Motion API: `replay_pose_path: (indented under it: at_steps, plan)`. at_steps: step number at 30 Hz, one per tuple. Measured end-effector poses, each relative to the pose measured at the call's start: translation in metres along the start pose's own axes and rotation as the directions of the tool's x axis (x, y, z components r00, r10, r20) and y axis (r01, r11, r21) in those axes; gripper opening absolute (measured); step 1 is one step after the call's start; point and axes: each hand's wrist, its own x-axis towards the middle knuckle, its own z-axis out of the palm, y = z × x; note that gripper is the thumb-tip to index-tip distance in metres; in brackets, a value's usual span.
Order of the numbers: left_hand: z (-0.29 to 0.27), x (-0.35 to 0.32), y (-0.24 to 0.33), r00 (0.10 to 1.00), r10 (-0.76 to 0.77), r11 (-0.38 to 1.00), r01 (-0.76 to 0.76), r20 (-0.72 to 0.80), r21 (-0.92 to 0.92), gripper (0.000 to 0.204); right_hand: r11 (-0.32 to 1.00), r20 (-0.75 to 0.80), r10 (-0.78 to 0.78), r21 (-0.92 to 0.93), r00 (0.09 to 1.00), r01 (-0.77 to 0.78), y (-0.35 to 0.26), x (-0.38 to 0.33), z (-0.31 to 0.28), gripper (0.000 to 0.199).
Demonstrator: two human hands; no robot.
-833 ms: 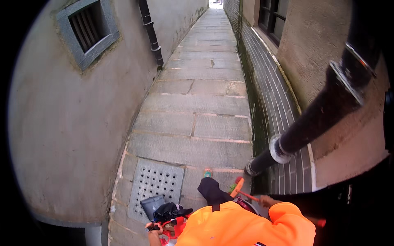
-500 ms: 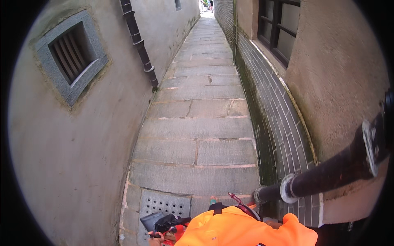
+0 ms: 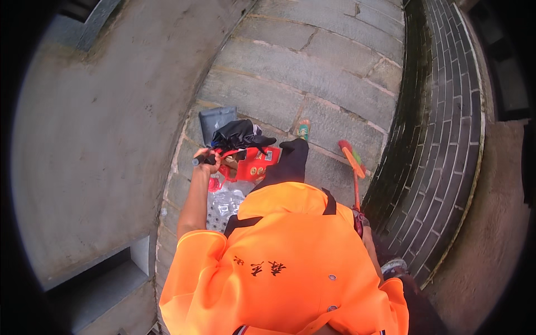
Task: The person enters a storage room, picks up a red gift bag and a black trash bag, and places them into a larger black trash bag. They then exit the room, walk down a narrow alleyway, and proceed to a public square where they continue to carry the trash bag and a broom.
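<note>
My left hand (image 3: 209, 158) is closed around a dark, blunt-ended handle. Beside that hand hang a red printed bag (image 3: 258, 164) with red straps and a bundle of black fabric (image 3: 239, 134). A grey dustpan (image 3: 216, 121) shows just beyond them; whether the held handle belongs to it I cannot tell. Below the bag is a clear plastic bag or bottle (image 3: 226, 200). At my right side, my right hand (image 3: 365, 221) is partly hidden by my body and grips the red stick of a broom (image 3: 356, 190), whose orange, red and green head points forward.
Stone paving slabs (image 3: 301, 67) run ahead through a narrow alley. A plastered wall (image 3: 111, 139) with a recessed opening rises close on the left. On the right stand a mossy gutter edge and a grey brick wall (image 3: 446, 139). My sandalled foot (image 3: 304, 129) is on the slabs.
My view has tipped down from the alley ahead to my body and hands. My left forearm, the bag and the broom now show more fully.
</note>
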Motion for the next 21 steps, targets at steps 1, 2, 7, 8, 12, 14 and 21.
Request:
replay_pose_path:
  at_steps: [1, 2, 7, 8, 12, 14, 21]
  plan:
    - [0.043, 0.002, 0.000, 0.999, -0.022, 0.999, 0.021, 0.027, 0.042, 0.015, 0.999, -0.022, 0.023, 0.024, 0.999, -0.022, -0.014, 0.000, -0.003, 0.013]
    - [0.072, 0.011, 0.000, 0.999, -0.025, 0.994, 0.022, 0.027, 0.111, 0.017, 1.000, -0.040, 0.024, 0.017, 0.999, -0.024, -0.033, 0.006, -0.004, 0.013]
    - [0.213, 0.051, 0.022, 0.992, -0.080, 0.956, 0.048, 0.100, 0.291, 0.019, 0.998, -0.020, 0.050, -0.039, 0.999, -0.051, -0.153, 0.029, -0.019, 0.015]
    - [0.244, 0.056, 0.026, 0.990, -0.100, 0.939, 0.062, 0.096, 0.337, 0.019, 0.996, -0.053, 0.041, -0.072, 0.998, -0.045, -0.160, 0.048, -0.019, 0.017]
    - [0.344, 0.073, 0.029, 0.986, -0.153, 0.877, 0.106, 0.063, 0.469, 0.021, 0.985, -0.137, 0.082, -0.142, 0.987, -0.102, -0.189, 0.089, -0.021, 0.023]
    - [0.395, 0.076, 0.028, 0.986, -0.153, 0.838, 0.090, 0.073, 0.538, 0.020, 0.988, -0.143, 0.120, -0.077, 0.982, -0.132, -0.221, 0.106, -0.020, 0.024]
    - [0.553, 0.134, 0.030, 0.973, -0.211, 0.719, 0.089, 0.095, 0.690, 0.018, 0.989, -0.137, 0.144, 0.046, 0.980, -0.139, -0.374, 0.208, -0.027, 0.028]
